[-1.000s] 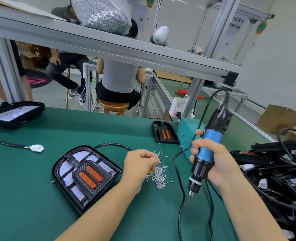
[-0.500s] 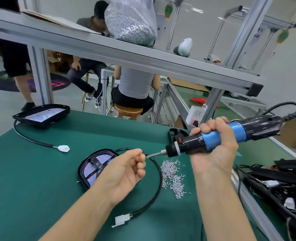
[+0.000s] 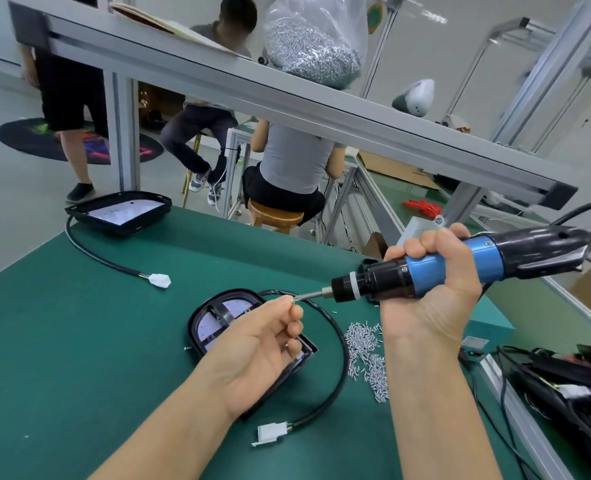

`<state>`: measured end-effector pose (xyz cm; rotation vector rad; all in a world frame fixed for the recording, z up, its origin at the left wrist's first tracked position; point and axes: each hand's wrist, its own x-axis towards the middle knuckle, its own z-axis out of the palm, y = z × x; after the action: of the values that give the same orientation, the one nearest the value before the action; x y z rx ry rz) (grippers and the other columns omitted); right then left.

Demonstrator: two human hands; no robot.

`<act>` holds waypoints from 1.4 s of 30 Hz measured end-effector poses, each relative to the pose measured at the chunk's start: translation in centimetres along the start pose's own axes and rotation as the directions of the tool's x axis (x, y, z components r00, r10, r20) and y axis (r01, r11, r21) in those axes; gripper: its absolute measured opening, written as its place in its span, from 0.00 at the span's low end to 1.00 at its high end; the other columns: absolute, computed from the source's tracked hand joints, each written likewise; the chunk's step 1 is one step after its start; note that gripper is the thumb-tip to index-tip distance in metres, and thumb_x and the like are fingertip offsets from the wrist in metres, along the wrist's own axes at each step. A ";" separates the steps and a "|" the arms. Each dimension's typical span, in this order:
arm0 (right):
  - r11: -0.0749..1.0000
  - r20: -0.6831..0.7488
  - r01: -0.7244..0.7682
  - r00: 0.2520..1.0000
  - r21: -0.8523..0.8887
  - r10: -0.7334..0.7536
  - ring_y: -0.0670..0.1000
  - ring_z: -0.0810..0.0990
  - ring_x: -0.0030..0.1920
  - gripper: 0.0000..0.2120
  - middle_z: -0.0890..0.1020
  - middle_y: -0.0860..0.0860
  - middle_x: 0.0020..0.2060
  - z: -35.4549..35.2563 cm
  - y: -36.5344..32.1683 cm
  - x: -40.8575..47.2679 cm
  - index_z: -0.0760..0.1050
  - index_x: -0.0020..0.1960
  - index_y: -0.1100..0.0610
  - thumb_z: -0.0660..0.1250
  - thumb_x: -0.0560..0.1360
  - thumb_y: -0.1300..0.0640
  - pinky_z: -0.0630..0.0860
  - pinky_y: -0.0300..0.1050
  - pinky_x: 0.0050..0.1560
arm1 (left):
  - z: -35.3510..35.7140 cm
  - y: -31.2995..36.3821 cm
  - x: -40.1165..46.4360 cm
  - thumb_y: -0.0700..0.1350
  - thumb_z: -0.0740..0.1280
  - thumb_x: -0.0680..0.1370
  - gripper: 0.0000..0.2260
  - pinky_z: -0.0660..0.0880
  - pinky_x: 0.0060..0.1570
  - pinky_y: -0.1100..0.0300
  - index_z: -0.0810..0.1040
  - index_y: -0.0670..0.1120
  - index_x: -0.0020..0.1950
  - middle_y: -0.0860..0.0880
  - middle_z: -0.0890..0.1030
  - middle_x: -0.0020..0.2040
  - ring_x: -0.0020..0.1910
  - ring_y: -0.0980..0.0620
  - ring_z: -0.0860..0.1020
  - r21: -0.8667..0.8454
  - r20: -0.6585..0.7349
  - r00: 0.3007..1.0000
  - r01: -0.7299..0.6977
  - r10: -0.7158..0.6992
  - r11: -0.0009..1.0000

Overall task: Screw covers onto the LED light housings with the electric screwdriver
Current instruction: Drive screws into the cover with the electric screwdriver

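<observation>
At centre frame we grip the screwdriver (image 3: 453, 268) sideways in our right hand (image 3: 432, 292), so our left hand (image 3: 263, 337) can pinch a screw (image 3: 292, 298) onto its tip, above the housing (image 3: 218, 317).

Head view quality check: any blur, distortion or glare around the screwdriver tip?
Head view: wide-angle lens bows the overhead aluminium rail; even lighting, soft shadows; screwdriver and left hand sharp, the screw at the bit small but discernible; mild sheen on the screw bag.

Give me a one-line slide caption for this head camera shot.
Left hand pinches a small silver screw onto the bit of the blue-and-black electric screwdriver gripped by the right hand.
</observation>
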<state>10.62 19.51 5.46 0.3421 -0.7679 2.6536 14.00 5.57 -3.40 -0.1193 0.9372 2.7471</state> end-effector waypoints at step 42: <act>1.000 0.032 -0.001 0.999 -0.020 0.002 0.44 0.72 0.27 0.11 0.73 0.46 0.28 -0.1 1.2 -0.3 0.71 0.47 0.52 0.58 0.74 0.68 0.73 0.36 0.32 | -0.1 -0.6 -0.1 0.42 0.68 0.69 0.03 0.74 0.31 0.65 0.79 0.43 0.39 0.48 0.80 0.36 0.32 0.55 0.74 -0.147 -0.055 0.998 -0.008 -0.001 0.989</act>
<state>10.43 18.55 4.68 0.3796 -0.8038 2.6462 14.27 5.95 -3.78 -0.2207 0.7468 2.8277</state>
